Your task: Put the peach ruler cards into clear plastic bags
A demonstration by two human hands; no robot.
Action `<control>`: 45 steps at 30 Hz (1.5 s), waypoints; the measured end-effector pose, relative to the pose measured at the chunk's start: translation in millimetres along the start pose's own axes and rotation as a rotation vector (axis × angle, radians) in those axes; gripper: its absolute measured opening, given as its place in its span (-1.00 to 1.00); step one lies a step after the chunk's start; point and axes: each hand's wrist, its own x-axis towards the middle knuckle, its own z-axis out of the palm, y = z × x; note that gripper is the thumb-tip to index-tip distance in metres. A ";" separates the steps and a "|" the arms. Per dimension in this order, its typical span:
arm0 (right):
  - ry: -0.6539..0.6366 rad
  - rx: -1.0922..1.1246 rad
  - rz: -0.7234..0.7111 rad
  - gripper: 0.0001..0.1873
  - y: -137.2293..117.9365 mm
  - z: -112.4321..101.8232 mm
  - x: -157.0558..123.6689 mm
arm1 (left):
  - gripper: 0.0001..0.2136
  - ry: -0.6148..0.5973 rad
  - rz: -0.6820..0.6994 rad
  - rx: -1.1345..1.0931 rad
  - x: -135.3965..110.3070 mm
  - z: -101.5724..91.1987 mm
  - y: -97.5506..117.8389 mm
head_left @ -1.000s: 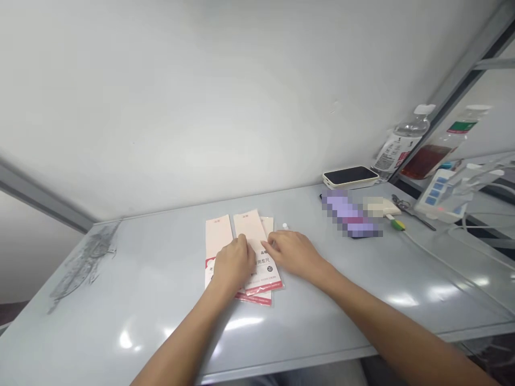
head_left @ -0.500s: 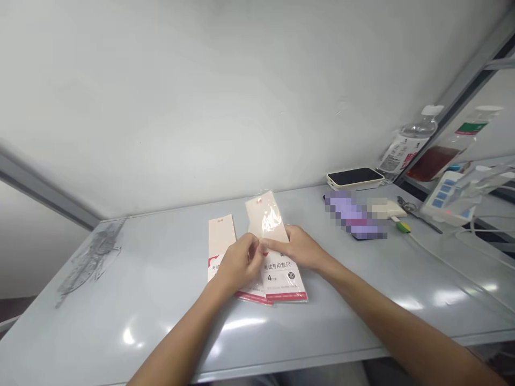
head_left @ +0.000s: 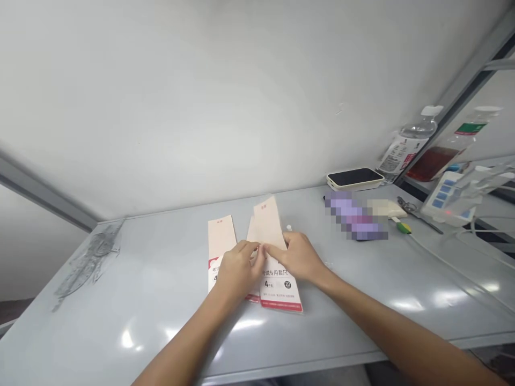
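Note:
Three long pink-and-red packets in clear wrap lie fanned on the grey table (head_left: 140, 300). My left hand (head_left: 237, 271) and my right hand (head_left: 295, 256) meet over the top packet (head_left: 277, 279), both pinching its left edge with closed fingers. That packet lies tilted to the right, its red strip toward me. A second packet (head_left: 220, 236) lies to the left, partly under my left hand. A third packet (head_left: 252, 231) shows only as a sliver between them.
A phone (head_left: 354, 178) lies at the back right by the wall. Beside it are a blurred purple item (head_left: 356, 217), scissors (head_left: 418, 212), two bottles (head_left: 406, 142), a white device with blue buttons (head_left: 444, 194) and cables. A small white cap (head_left: 288, 227) sits behind my right hand.
The top packet was lifted off the stack with its far end raised, shifted right, and now lies flat again. Both hands stayed pinched on its left edge.

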 end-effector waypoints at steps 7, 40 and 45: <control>-0.011 -0.019 0.002 -0.68 0.6 -1.1 1.0 | -0.71 -0.087 0.047 0.046 -1.5 -3.4 1.1; -0.072 0.308 -0.011 -0.73 -6.2 -8.5 1.7 | -0.71 0.118 -0.244 -0.260 11.6 -8.7 -6.8; -0.216 0.367 -0.053 -0.67 -1.7 -9.8 4.3 | -0.78 -0.009 -0.215 -0.503 15.3 -11.4 -9.3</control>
